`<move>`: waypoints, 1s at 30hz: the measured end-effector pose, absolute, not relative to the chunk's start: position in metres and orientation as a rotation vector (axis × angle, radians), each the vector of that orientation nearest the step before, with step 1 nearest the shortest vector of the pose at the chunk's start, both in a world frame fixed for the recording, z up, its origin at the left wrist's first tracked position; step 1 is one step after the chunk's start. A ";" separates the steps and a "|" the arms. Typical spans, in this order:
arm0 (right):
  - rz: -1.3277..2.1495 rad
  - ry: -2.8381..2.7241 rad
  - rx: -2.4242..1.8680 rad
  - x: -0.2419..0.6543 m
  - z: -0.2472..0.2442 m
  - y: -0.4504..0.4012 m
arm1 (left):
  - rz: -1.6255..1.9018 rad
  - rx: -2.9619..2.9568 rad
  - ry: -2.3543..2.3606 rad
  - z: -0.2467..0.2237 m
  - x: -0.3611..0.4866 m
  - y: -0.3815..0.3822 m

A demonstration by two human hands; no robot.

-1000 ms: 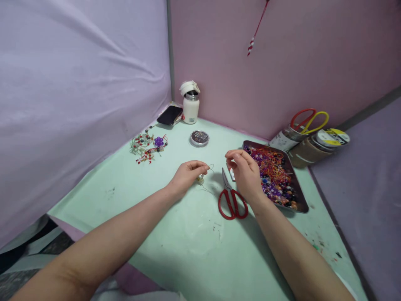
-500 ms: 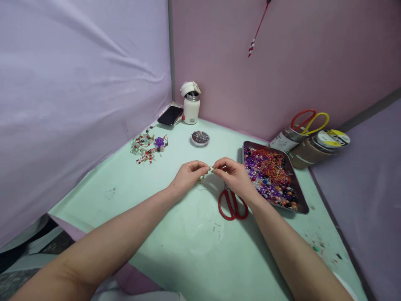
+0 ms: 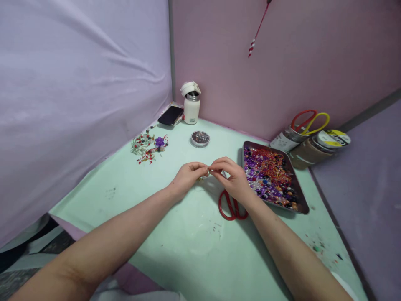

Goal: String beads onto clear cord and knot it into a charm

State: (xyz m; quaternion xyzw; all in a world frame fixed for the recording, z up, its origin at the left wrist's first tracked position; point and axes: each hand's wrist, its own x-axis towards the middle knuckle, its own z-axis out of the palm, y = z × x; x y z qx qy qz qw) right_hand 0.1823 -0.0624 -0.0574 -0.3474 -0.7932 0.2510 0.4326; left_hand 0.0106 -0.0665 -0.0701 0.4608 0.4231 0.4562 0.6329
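Observation:
My left hand (image 3: 189, 177) is closed in a pinch on a thin beaded cord. Small pale, yellowish beads (image 3: 201, 178) dangle just under its fingertips. My right hand (image 3: 230, 177) pinches at the same spot, its fingertips meeting those of my left, so the short bit of cord between them is mostly hidden. Beneath my right hand lie scissors with red handles (image 3: 228, 207), their blades covered by the hand. Close to the right wrist stands a dark metal tray (image 3: 302, 200) heaped with purple, black, clear and orange beads and tangled red-orange cords.
Behind the hands sits a small round container (image 3: 200, 138). Finished-looking beaded strings (image 3: 147, 146) lie at left, near a black phone (image 3: 171, 116) and an open white bottle (image 3: 191, 108). At right, jars (image 3: 313, 148) lean by the wall, one holding red and yellow scissors (image 3: 308, 121).
My right hand has shifted slightly left, so its fingertips now touch those of my left hand. The small gap with cord between them has closed.

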 end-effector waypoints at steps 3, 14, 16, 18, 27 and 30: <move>0.550 -1.991 -0.881 0.181 -0.057 -0.065 | 1.021 0.998 0.942 -0.066 0.012 -0.068; 1.304 -1.343 -1.167 0.160 -0.062 -0.071 | 1.071 1.057 1.001 -0.072 0.012 -0.068; 1.412 -1.248 -1.177 0.158 -0.060 -0.072 | 1.085 1.088 1.032 -0.072 0.013 -0.068; 1.396 -1.224 -1.170 0.157 -0.059 -0.073 | 1.084 1.095 1.047 -0.072 0.013 -0.068; 1.634 -0.849 -1.089 0.162 -0.058 -0.065 | 1.123 1.133 1.063 -0.072 0.012 -0.068; 1.700 -0.751 -1.085 0.163 -0.059 -0.062 | 1.136 1.138 1.078 -0.071 0.012 -0.068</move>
